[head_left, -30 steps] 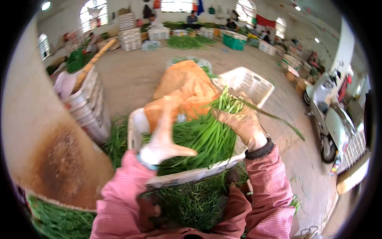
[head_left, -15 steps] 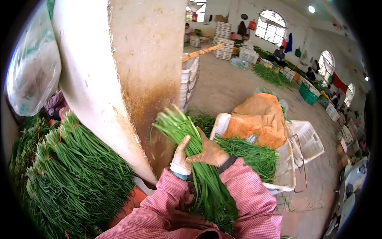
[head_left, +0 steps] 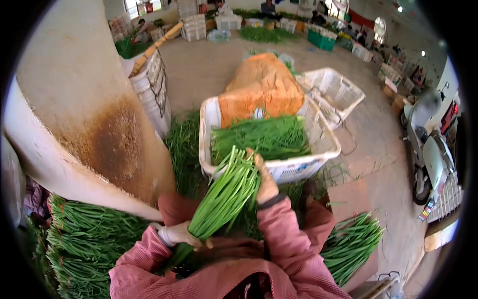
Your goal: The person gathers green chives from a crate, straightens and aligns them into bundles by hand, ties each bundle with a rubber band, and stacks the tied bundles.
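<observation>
A thick bunch of long green stalks (head_left: 224, 194) lies slanted over my lap, its pale cut ends pointing up. My left hand (head_left: 185, 235) is wrapped round its lower, leafy part. Near the pale ends, my right hand (head_left: 264, 177) grips the bunch from the right side, with some of its fingers hidden behind the stalks. Just beyond is a white plastic crate (head_left: 294, 167) holding more green stalks (head_left: 264, 139) and an orange cloth (head_left: 264, 87) over its far side.
Tied green bundles (head_left: 89, 244) are piled at lower left beside a stained pillar (head_left: 114, 124). Loose stalks (head_left: 353, 244) lie at lower right. Behind the crate sits another white crate (head_left: 338, 94). A scooter (head_left: 428, 149) stands at right; people sit far back.
The view has swung back right and down since the pillar-facing frame. My left hand has moved down the bunch, away from my right hand, which stays nearer the pale ends.
</observation>
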{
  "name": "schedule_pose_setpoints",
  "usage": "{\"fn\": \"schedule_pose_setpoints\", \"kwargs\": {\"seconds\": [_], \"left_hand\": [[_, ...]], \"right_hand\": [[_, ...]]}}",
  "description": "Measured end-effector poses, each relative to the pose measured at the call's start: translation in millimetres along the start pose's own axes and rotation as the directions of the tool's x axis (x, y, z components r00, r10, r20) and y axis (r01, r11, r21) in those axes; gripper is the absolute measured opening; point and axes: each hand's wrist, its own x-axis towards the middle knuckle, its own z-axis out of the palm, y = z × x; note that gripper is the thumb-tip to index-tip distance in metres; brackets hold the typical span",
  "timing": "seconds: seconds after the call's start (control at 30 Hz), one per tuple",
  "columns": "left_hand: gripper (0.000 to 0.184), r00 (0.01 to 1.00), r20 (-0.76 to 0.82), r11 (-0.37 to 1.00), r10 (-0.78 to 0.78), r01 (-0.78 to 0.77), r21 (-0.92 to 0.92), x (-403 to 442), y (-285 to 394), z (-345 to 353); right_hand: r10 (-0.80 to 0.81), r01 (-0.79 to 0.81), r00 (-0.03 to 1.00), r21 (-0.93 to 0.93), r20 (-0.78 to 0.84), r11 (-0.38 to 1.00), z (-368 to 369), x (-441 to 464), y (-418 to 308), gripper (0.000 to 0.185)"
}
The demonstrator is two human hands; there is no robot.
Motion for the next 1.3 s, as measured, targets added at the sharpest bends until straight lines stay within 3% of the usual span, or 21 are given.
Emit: {"fn": "schedule_pose_setpoints", "kwargs": {"seconds": [0.03,0.13,0.2,0.27,0.4,0.43,0.47,0.53,0.6,0.67,0.73,0.8,0.87,0.9,0.93,0.97,1.0,1.03,1.1,1.23,1.3], "left_hand": [[0.047,0.999,-0.007,0.999,-0.04,0.04,-0.035,-14,-14,1],[0.052,0.948,0.004,0.942,-0.318,0.317,-0.112,-36,-34,11],[0.046,0.955,-0.139,0.961,-0.262,0.246,-0.126,-37,-36,31],[0.043,0.937,-0.186,0.948,-0.296,0.264,-0.178,-37,-33,43],[0.044,0.88,-0.371,0.955,-0.296,0.287,-0.08,-36,-34,47],[0.043,0.845,-0.439,0.95,-0.306,0.302,-0.08,-35,-37,46],[0.043,0.847,-0.432,0.949,-0.309,0.305,-0.082,-32,-40,45],[0.043,0.822,-0.564,0.974,-0.077,0.184,0.135,-26,-45,45],[0.044,0.793,-0.609,0.951,0.016,0.175,0.254,-27,-44,49],[0.046,0.748,-0.653,0.913,0.117,0.177,0.367,-35,-39,49],[0.048,0.733,-0.666,0.835,0.135,0.278,0.475,-52,-31,45],[0.048,0.748,-0.632,0.703,0.203,0.337,0.626,-60,-24,45],[0.047,0.704,-0.631,0.488,0.326,0.446,0.75,-63,-24,45],[0.047,0.699,-0.637,0.463,0.325,0.47,0.751,-63,-22,46],[0.047,0.694,-0.642,0.466,0.326,0.473,0.748,-62,-23,47],[0.049,0.678,-0.632,0.402,0.376,0.495,0.77,-60,-24,46],[0.051,0.663,-0.615,0.333,0.427,0.516,0.789,-58,-25,44],[0.051,0.665,-0.614,0.331,0.426,0.517,0.789,-57,-28,39],[0.054,0.683,-0.524,0.227,0.508,0.481,0.847,-55,-36,33],[0.059,0.694,-0.474,0.056,0.542,0.533,0.844,-55,-23,45],[0.062,0.671,-0.454,-0.003,0.587,0.562,0.827,-62,-30,42]], "right_hand": [[0.056,-0.067,0.993,0.103,0.102,0.992,-21,8,6,0.049],[0.15,-0.142,0.989,-0.25,0.014,0.958,-65,21,21,0.032],[-0.027,-0.013,0.977,-0.187,-0.21,0.982,-90,29,34,0.021],[-0.092,0.079,0.796,-0.048,-0.599,0.996,-94,27,6,0.018],[-0.339,0.102,0.908,-0.655,-0.246,0.748,-123,-6,-35,0.019],[-0.201,-0.078,0.946,-0.779,-0.255,0.622,-89,-28,-38,0.018],[0.042,-0.082,0.989,-0.285,-0.145,0.955,-85,-42,-19,0.031],[0.131,-0.002,0.987,-0.802,0.095,0.597,-91,-61,32,0.095],[0.312,-0.18,0.944,-0.62,0.111,0.764,-69,-69,46,0.075],[0.424,-0.23,0.904,-0.889,-0.045,0.396,-94,-60,46,0.048],[0.194,0.011,0.961,-0.731,0.196,0.683,-131,-58,41,0.017],[0.408,-0.36,0.901,-0.271,0.148,0.893,-162,-45,-1,0.014],[0.048,-0.18,0.975,-0.636,-0.219,0.751,-192,-52,-23,0.026],[0.052,-0.181,0.975,-0.64,-0.216,0.747,-197,-50,-17,0.026],[0.048,-0.129,0.972,-0.354,-0.23,0.926,-194,-50,-4,0.028],[-0.024,0.012,1.0,-0.74,-0.006,0.672,-156,-60,-3,0.045],[-0.099,0.238,0.967,-0.971,0.233,0.036,-117,-71,-3,0.063],[-0.163,0.347,0.881,-0.84,0.445,-0.416,-79,-81,-2,0.081],[-0.011,0.268,0.951,-0.844,0.309,-0.465,-33,-80,17,0.086],[-0.232,0.413,0.763,-0.731,0.603,-0.543,-85,-48,42,0.039],[-0.519,0.025,0.818,-0.918,0.246,-0.396,-111,-48,18,0.014]]}}
